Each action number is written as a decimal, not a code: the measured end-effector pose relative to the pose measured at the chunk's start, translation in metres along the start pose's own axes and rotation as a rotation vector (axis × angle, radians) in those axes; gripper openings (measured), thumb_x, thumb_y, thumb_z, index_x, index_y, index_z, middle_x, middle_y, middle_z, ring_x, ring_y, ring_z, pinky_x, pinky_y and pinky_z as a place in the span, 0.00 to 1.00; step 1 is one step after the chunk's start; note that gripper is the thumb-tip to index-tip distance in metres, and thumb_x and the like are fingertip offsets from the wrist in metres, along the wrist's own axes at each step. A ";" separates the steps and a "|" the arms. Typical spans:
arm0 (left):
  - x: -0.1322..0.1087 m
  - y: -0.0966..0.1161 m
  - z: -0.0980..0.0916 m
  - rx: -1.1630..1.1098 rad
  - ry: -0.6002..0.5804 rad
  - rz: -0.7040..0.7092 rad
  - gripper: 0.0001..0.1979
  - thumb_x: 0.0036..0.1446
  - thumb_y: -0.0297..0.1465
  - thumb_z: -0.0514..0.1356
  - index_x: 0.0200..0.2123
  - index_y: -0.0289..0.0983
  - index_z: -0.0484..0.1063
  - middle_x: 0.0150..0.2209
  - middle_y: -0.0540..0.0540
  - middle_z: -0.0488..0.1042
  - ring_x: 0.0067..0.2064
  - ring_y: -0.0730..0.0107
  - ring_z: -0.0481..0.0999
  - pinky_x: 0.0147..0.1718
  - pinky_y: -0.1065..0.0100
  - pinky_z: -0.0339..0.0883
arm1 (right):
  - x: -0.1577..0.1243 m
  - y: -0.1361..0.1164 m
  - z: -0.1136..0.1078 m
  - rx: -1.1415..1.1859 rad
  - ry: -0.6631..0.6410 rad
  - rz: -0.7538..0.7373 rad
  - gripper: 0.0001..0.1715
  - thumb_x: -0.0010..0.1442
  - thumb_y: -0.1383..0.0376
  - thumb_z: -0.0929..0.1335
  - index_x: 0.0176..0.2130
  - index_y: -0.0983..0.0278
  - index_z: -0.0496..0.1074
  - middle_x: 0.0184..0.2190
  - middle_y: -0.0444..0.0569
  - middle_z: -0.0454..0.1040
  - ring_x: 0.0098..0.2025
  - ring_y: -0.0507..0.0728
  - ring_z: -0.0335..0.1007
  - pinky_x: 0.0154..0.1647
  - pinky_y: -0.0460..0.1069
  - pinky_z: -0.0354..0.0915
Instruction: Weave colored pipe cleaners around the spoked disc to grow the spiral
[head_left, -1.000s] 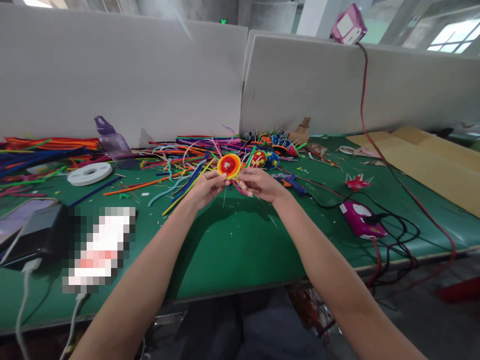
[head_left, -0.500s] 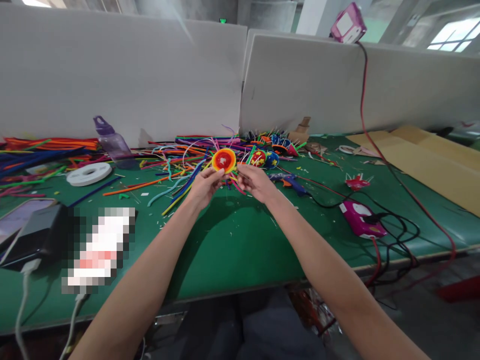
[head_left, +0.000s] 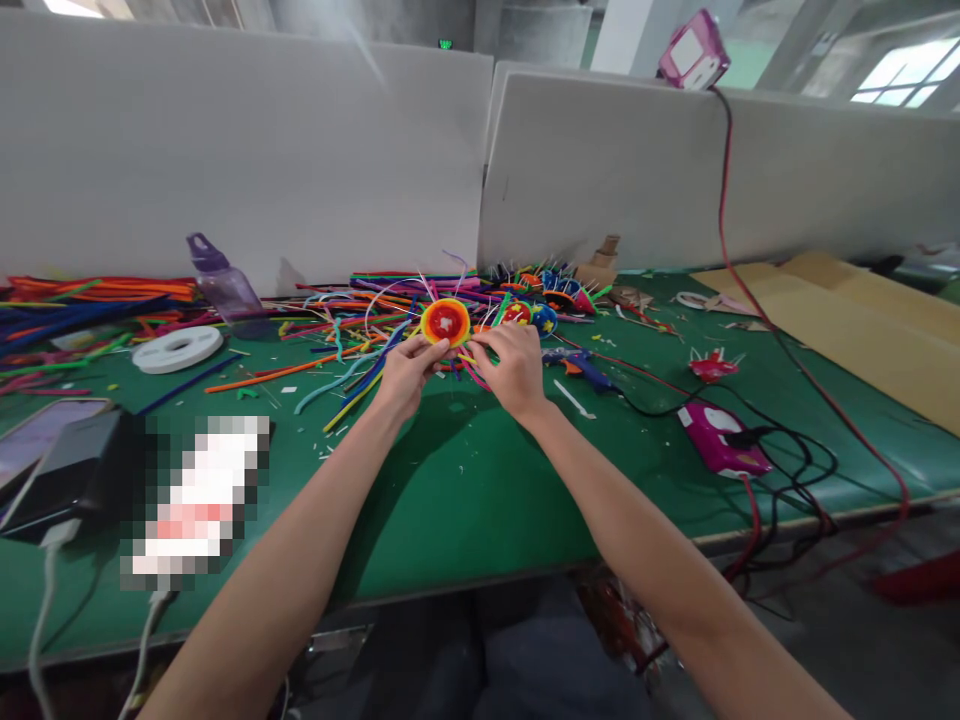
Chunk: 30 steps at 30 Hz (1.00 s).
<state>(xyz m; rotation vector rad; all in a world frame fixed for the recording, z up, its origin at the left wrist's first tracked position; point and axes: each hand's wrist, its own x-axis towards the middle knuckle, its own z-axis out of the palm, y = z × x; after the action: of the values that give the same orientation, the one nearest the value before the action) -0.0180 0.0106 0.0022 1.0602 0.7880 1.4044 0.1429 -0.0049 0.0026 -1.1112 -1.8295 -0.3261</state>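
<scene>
My left hand (head_left: 405,372) pinches the lower edge of a round coiled disc (head_left: 445,322) with an orange-yellow rim and a red centre, held upright above the green table (head_left: 465,480). My right hand (head_left: 510,362) is closed at the disc's lower right edge, fingers on thin strands sticking out of it. Behind the disc lies a tangle of coloured pipe cleaners (head_left: 360,320). Similar finished discs (head_left: 551,290) with white spikes sit just beyond.
A purple bottle (head_left: 221,280), a white tape reel (head_left: 178,348) and pipe-cleaner bundles (head_left: 82,300) lie left. A phone and power bank (head_left: 67,460) sit near left. A blue glue gun (head_left: 581,365), pink device (head_left: 720,438) with cables and cardboard sheets (head_left: 862,320) lie right. White partitions stand behind.
Both hands have lifted the disc slightly up and away from me. My right hand has closed in again on the disc's right edge after being a little apart.
</scene>
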 end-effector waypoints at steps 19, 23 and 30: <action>-0.002 0.004 0.000 0.101 -0.057 0.039 0.13 0.39 0.35 0.72 0.28 0.36 0.77 0.26 0.47 0.79 0.30 0.69 0.78 0.28 0.71 0.64 | 0.011 0.010 -0.005 1.108 -0.482 0.504 0.11 0.55 0.59 0.68 0.28 0.64 0.68 0.25 0.45 0.70 0.30 0.53 0.68 0.34 0.51 0.64; -0.001 0.003 0.001 0.070 -0.035 -0.011 0.14 0.38 0.35 0.73 0.27 0.35 0.76 0.26 0.47 0.78 0.30 0.70 0.77 0.28 0.71 0.63 | 0.010 0.008 -0.003 0.960 -0.393 0.462 0.09 0.57 0.60 0.67 0.30 0.64 0.69 0.26 0.46 0.72 0.31 0.54 0.69 0.35 0.51 0.65; 0.000 0.001 0.000 0.011 0.057 -0.097 0.13 0.38 0.33 0.73 0.24 0.35 0.74 0.25 0.47 0.78 0.30 0.72 0.77 0.26 0.73 0.61 | 0.002 0.000 -0.001 0.107 -0.095 -0.029 0.04 0.62 0.64 0.67 0.37 0.63 0.71 0.31 0.50 0.73 0.37 0.58 0.68 0.41 0.53 0.62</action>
<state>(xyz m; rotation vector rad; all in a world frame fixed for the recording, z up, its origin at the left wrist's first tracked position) -0.0180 0.0103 0.0031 0.9816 0.8779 1.3541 0.1435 -0.0045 0.0052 -1.0423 -1.9252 -0.1929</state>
